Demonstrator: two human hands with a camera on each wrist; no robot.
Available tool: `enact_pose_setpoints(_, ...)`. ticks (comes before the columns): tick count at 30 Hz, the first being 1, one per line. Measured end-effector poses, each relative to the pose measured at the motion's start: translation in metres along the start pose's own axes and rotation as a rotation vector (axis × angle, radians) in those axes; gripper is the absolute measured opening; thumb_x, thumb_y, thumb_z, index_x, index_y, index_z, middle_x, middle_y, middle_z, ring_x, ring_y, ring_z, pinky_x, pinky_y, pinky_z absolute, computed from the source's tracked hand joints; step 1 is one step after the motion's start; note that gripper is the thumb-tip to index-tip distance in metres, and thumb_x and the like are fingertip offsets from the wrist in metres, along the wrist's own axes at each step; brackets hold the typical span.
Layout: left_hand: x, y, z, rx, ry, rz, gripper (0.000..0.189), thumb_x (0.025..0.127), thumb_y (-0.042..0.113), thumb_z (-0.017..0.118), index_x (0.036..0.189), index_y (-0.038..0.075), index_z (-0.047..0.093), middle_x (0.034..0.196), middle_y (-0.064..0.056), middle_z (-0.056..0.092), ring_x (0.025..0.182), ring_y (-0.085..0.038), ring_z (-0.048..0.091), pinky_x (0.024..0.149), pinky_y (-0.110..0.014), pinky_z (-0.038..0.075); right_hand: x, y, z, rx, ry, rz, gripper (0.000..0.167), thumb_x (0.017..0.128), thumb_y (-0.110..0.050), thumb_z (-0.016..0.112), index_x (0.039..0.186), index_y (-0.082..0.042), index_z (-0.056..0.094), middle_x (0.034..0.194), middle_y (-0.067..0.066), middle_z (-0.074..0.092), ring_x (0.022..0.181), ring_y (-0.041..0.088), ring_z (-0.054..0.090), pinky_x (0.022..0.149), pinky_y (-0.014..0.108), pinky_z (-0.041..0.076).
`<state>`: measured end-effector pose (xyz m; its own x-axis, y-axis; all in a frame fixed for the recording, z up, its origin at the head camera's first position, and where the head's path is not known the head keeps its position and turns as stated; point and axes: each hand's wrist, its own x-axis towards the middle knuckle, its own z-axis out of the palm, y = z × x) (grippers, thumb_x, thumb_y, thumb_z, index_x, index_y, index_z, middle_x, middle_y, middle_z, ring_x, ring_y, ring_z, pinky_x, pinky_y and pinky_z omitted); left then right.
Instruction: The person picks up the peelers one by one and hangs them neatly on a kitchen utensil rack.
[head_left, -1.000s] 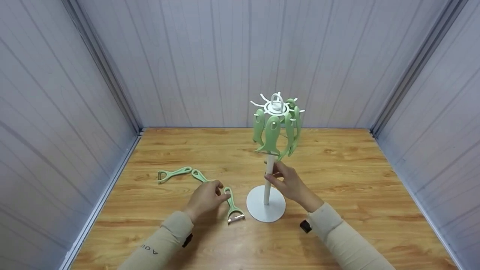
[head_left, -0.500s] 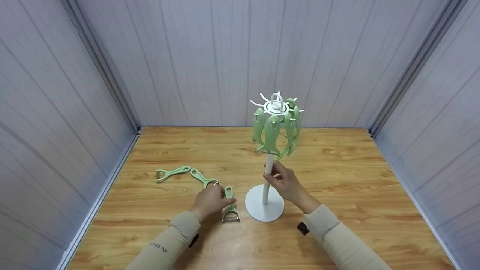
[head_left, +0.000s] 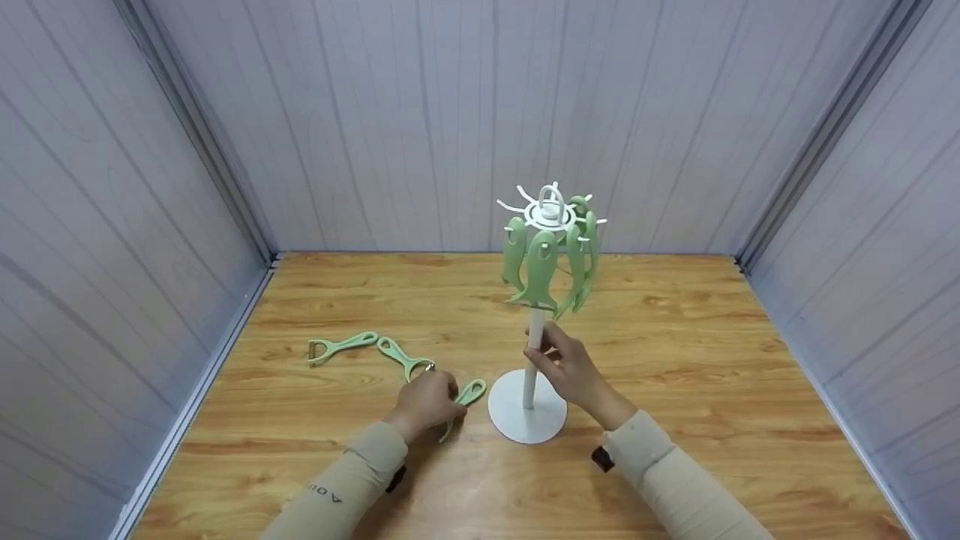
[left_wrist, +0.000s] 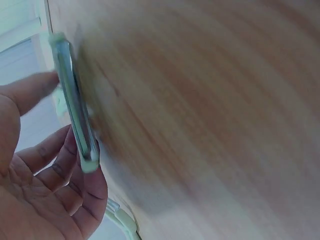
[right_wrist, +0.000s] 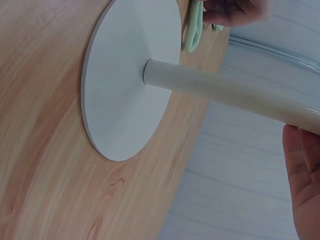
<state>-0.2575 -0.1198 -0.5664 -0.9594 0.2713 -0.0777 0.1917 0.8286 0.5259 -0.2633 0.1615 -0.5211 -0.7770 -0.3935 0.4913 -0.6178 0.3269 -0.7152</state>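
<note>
- Five pale-green, Y-shaped, plastic-looking peelers (head_left: 541, 270), as far as could be counted, hung on the white rack (head_left: 530, 384) right of centre in the frame, a slim upright post on a round flat base: more than half up!
- Three bare hooks (head_left: 511, 208) showed around the crown's left and top, and three peelers were off the rack; judging by that match, those were the work left.
- One was in play: low in the centre, the left hand (head_left: 427, 405) pinched the held peeler (head_left: 463, 400) between thumb and fingers, its looped handle poking out toward the rack's base, not on any hook. Whether it had cleared the wood-grain bench (head_left: 675, 322) was hard to call.
- Steady work opposite: the right hand (head_left: 571, 369) gripped the post just below the hanging peelers, the rack upright.
- Two more lay loose at centre left: the middle peeler (head_left: 402, 358) just up and left of the left hand, and the far-left peeler (head_left: 347, 346) beyond, their handle ends close together.
</note>
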Motion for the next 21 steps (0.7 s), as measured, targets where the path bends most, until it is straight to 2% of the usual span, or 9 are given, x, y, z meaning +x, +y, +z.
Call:
enact_pose_setpoints(5, 0.002, -0.003, 0.000, -0.043, -0.027, 0.003, 0.008, 0.093, 0.010, 0.081, 0.090, 0.008, 0.075, 0.078, -0.001, 0.070, 0.061, -0.013, 0.064, 0.064, -0.035, 0.053, 0.000, 0.001, 0.002, 0.019, 0.001, 0.015, 0.015, 0.109, -0.002, 0.061, 0.123, 0.000, 0.057, 0.100, 0.013, 0.071, 0.091, 0.022, 0.071, 0.079, 0.025, 0.059)
enact_pose_setpoints(12, 0.005, -0.005, -0.003, -0.049, -0.044, -0.022, 0.012, 0.092, 0.012, 0.084, 0.093, 0.005, 0.073, 0.083, -0.003, 0.069, 0.072, -0.017, 0.062, 0.070, -0.039, 0.053, 0.000, 0.001, 0.002, 0.010, 0.016, 0.002, 0.013, 0.108, -0.002, 0.062, 0.120, -0.002, 0.058, 0.099, 0.011, 0.070, 0.091, 0.015, 0.070, 0.077, 0.025, 0.059)
enact_pose_setpoints(15, 0.007, -0.009, -0.003, -0.069, -0.049, -0.036, 0.014, 0.092, 0.013, 0.082, 0.092, 0.007, 0.070, 0.083, -0.001, 0.066, 0.072, -0.017, 0.061, 0.070, -0.040, 0.052, 0.000, 0.000, 0.002, 0.006, 0.013, 0.010, 0.013, 0.109, -0.002, 0.062, 0.121, -0.001, 0.058, 0.100, 0.012, 0.071, 0.091, 0.015, 0.069, 0.078, 0.026, 0.059)
enact_pose_setpoints(21, 0.002, -0.011, -0.008, -0.200, -0.066, -0.045, 0.010, 0.094, 0.005, 0.075, 0.095, 0.005, 0.065, 0.076, -0.004, 0.064, 0.055, -0.015, 0.058, 0.051, -0.030, 0.048, 0.000, 0.000, 0.002, 0.001, 0.014, 0.015, 0.014, 0.109, -0.002, 0.062, 0.122, 0.001, 0.057, 0.100, 0.013, 0.071, 0.091, 0.014, 0.069, 0.078, 0.026, 0.060)
